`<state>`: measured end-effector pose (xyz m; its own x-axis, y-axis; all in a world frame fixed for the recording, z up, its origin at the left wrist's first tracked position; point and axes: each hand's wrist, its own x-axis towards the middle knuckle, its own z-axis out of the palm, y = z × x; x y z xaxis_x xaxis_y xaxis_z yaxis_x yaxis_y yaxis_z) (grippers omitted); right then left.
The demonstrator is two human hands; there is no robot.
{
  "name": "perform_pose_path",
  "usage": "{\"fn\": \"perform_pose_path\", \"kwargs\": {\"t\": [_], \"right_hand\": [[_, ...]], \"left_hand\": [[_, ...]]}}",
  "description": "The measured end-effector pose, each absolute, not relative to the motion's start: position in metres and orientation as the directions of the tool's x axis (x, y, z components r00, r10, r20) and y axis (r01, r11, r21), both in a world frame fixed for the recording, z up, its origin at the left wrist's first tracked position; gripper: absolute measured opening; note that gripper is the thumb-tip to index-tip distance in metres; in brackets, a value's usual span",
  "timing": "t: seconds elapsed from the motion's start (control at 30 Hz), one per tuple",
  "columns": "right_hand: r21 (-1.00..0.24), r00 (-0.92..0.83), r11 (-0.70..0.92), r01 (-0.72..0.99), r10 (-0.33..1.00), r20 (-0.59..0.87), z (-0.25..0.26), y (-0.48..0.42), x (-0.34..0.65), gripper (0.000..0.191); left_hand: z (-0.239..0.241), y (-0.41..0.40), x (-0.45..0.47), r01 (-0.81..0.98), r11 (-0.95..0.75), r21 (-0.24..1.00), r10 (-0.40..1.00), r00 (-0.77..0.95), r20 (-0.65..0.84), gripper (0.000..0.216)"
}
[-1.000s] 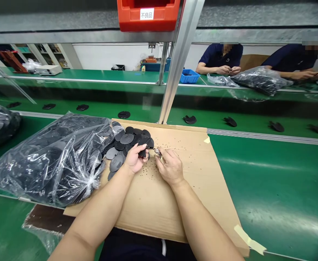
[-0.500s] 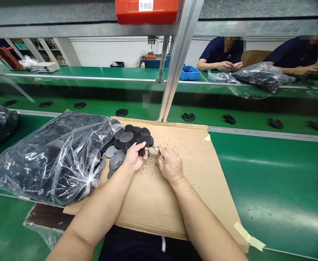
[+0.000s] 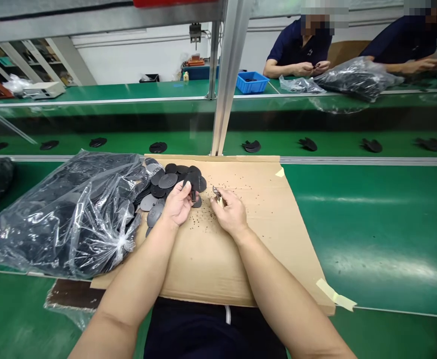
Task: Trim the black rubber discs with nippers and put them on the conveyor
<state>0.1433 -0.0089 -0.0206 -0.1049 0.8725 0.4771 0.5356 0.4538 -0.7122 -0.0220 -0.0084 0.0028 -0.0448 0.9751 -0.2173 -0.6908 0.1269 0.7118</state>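
Observation:
Between the thumb and fingers of my left hand (image 3: 179, 203) is a black plastic disc (image 3: 193, 183), tilted up, with a narrow part pointing down. My right hand (image 3: 230, 210) is closed around a pair of small nippers (image 3: 217, 192); their metal head points toward the disc, a short gap away, and their pale handles are mostly hidden by the fingers. Loose black discs (image 3: 157, 191) lie heaped just behind and left of my left hand. Tiny black bits (image 3: 199, 219) are scattered over the cardboard sheet (image 3: 211, 269) under both hands.
A large clear bag of black discs (image 3: 65, 214) lies at the left. Black pieces (image 3: 251, 146) sit in a row on the green strip behind the cardboard. A metal post (image 3: 226, 75) rises at its far edge. Two people work across the bench near a blue bin (image 3: 252, 84).
The nippers have come away from the disc, and my hands are farther apart. My left hand has turned the disc more upright. The camera view has tilted down.

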Motion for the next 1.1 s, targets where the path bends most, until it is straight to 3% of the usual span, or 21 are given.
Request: {"fn": "perform_pose_path", "kwargs": {"t": [0.33, 0.7, 1.1], "right_hand": [[-0.575, -0.38, 0.604, 0.552, 0.796, 0.471, -0.016, -0.016, 0.141, 0.031], [-0.507, -0.46, 0.613, 0.607, 0.79, 0.404, -0.016, -0.016, 0.141, 0.037], [-0.389, -0.495, 0.586, 0.711, 0.809, 0.316, -0.012, -0.016, 0.141, 0.039]], "left_hand": [[0.015, -0.01, -0.022, -0.714, 0.339, 0.612, 0.919, 0.112, -0.378, 0.013], [0.008, -0.01, -0.023, -0.62, 0.353, 0.701, 0.93, 0.153, -0.333, 0.017], [0.003, -0.009, -0.02, -0.593, 0.304, 0.746, 0.94, 0.06, -0.335, 0.018]]}}
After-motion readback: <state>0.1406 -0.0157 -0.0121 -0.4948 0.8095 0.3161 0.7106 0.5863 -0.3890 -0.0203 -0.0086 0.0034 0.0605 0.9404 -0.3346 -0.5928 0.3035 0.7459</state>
